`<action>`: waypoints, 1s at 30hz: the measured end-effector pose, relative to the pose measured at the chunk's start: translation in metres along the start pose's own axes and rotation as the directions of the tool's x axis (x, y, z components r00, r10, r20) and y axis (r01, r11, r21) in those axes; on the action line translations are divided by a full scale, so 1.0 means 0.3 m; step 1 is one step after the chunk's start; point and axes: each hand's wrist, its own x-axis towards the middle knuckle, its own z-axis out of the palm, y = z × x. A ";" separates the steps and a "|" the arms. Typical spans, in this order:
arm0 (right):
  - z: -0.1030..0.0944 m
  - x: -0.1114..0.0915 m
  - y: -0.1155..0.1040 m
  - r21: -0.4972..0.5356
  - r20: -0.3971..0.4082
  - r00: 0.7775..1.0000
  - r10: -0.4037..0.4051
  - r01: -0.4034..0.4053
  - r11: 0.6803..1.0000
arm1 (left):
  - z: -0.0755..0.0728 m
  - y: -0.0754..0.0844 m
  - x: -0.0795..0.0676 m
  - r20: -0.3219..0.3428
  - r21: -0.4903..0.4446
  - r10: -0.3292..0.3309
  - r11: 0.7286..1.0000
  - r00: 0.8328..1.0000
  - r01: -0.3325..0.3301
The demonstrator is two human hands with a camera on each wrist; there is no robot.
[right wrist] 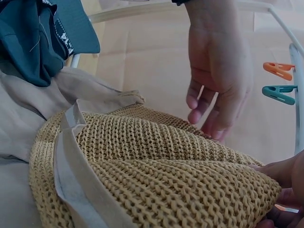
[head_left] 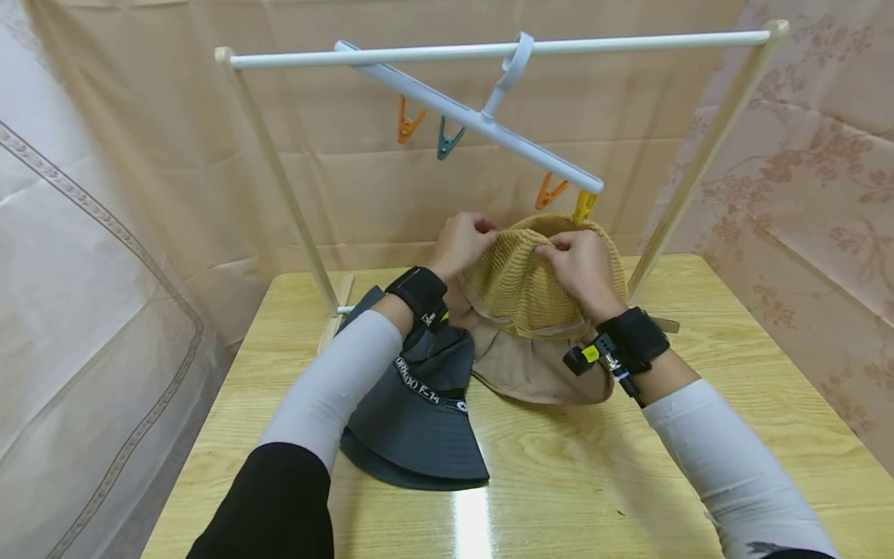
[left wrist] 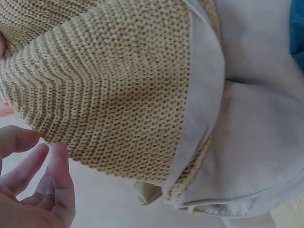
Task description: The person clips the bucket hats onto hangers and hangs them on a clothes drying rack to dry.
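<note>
A tan knitted hat point(head_left: 524, 272) with a pale inner band is held up over the table, its upper edge at the yellow clip point(head_left: 585, 206) of a white hanger point(head_left: 482, 120). My right hand point(head_left: 583, 268) pinches the knit near its top edge; those fingers point(right wrist: 282, 173) also show in the right wrist view. At the hat's left side is my left hand point(head_left: 462, 242), its fingers loosely bent at the knit's edge without a visible grip. Beige cloth point(head_left: 538, 361) spreads below the knit; whether it is part of the same hat I cannot tell.
A dark bucket hat point(head_left: 419, 419) with a lettered band lies under my left forearm. The hanger hooks onto a white rail point(head_left: 391, 56) on wooden posts. Two orange clips, one at the left point(head_left: 408, 120), and a teal clip point(head_left: 450, 138) hang from it. The wooden table point(head_left: 559, 473) lies beneath.
</note>
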 end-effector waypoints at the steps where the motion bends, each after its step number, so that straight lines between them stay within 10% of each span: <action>1: 0.000 0.000 0.000 0.003 0.002 1.000 0.003 -0.003 1.000 | -0.001 0.004 0.004 -0.007 0.007 0.007 1.000 1.000 -0.007; 30: -0.021 -0.019 0.011 0.011 -0.073 0.997 -0.004 0.005 1.000 | 0.019 0.221 0.079 -0.088 -0.001 0.181 0.983 0.980 -0.182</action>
